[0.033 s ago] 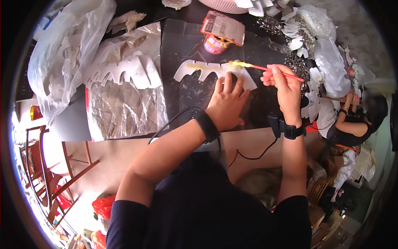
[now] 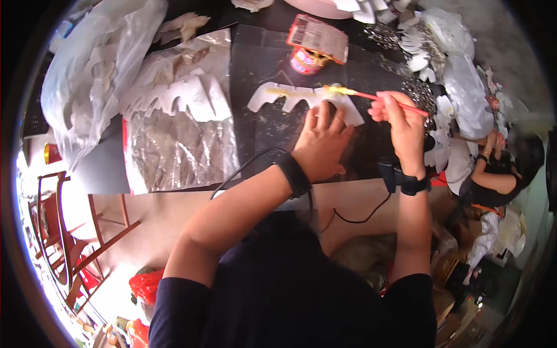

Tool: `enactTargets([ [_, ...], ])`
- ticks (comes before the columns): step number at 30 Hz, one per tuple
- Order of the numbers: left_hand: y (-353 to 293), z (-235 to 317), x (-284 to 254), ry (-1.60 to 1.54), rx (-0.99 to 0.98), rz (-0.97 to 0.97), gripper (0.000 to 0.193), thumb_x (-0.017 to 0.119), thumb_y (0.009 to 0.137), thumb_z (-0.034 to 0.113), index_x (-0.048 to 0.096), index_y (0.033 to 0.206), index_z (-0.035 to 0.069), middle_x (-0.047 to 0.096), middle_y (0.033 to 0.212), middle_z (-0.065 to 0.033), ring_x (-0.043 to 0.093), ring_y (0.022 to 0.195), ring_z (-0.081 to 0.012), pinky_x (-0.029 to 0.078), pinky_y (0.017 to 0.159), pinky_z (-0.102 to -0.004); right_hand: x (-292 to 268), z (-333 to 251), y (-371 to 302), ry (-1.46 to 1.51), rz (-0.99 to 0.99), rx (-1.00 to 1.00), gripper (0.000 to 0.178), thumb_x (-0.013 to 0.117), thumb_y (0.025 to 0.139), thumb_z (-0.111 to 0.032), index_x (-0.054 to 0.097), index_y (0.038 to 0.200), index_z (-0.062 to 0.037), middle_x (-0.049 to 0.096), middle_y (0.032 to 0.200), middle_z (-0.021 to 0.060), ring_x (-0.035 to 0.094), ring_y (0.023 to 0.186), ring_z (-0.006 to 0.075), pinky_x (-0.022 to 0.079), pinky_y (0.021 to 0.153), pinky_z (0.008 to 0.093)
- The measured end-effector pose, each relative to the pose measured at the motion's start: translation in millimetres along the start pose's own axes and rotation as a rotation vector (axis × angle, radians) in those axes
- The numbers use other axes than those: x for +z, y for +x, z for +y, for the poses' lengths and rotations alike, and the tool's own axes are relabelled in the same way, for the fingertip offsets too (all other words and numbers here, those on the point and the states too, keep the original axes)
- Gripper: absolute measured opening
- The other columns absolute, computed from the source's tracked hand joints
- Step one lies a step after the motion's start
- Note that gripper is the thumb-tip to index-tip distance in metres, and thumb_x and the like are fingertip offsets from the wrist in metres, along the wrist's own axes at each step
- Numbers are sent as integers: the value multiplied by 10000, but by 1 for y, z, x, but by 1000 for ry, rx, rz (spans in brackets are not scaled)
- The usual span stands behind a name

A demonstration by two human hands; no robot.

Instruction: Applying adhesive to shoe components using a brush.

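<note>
A white cut-out piece with a notched, toothed edge [image 2: 271, 97] lies on the dark work surface, a yellowish smear along its upper part. My left hand [image 2: 322, 142] rests flat with fingers spread, the fingertips pressing the right part of that piece. Between the thumb and fingers of my right hand [image 2: 400, 119] is a thin red-handled brush [image 2: 364, 95]. Its tip is coated in yellow paste and meets the piece's upper edge, just beyond my left fingertips. Behind the piece stands a small red tub [image 2: 307, 61], with yellow paste at its rim and a printed flat cover on top.
To the left, several similar white pieces [image 2: 194, 98] overlap on a clear plastic sheet [image 2: 180, 153], beside a large plastic bag [image 2: 96, 75]. Metal parts [image 2: 419, 93] and white pieces crowd the right side. A co-worker [image 2: 493, 174] sits at far right. A cable [image 2: 362, 221] hangs below the table edge.
The whole picture has shifted slightly to the right. Both hands keep their places on the white piece and the brush.
</note>
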State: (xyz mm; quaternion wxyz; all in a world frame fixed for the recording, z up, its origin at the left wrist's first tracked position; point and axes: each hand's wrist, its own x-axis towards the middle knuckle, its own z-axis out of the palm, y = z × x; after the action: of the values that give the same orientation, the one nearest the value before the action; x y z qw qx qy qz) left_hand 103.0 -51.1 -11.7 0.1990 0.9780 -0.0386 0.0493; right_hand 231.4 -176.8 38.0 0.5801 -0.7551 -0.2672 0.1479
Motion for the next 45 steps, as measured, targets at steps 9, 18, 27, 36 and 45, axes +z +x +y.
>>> enactTargets([
  [9,2,-1,-1,-4,-16,-28,812,750,611,436,462,1290,96,314,1383,-214,257,1279,-460,261,1024,-543,-1,2,-1,62,-63,-13,185,518,934,-137,602,968,24,642,793,80,621,696,120,501,637,234],
  [18,4,0,1,5,22,-55,814,733,645,460,443,1314,97,288,1405,-202,235,1287,-471,233,1043,-546,-16,-4,-8,-40,24,-36,180,505,933,-116,592,981,33,647,800,89,626,711,123,501,646,230],
  [27,5,0,2,21,24,-55,807,727,660,460,436,1321,101,276,1412,-201,228,1290,-472,234,1044,-547,-21,-8,-11,-17,-7,-92,173,501,932,-100,593,985,36,645,823,89,629,732,125,507,661,235],
  [36,4,0,2,31,22,-70,809,721,666,470,432,1327,104,261,1422,-200,219,1295,-472,235,1042,-549,-19,-4,-9,-49,14,-61,182,505,934,-113,593,976,41,643,806,89,628,727,127,506,663,237],
  [45,5,1,1,39,23,-58,811,721,662,470,431,1326,107,266,1419,-201,235,1285,-479,243,1039,-549,-15,-5,-9,-22,-56,-55,177,496,935,-103,591,983,39,642,819,89,627,744,126,505,674,236],
])
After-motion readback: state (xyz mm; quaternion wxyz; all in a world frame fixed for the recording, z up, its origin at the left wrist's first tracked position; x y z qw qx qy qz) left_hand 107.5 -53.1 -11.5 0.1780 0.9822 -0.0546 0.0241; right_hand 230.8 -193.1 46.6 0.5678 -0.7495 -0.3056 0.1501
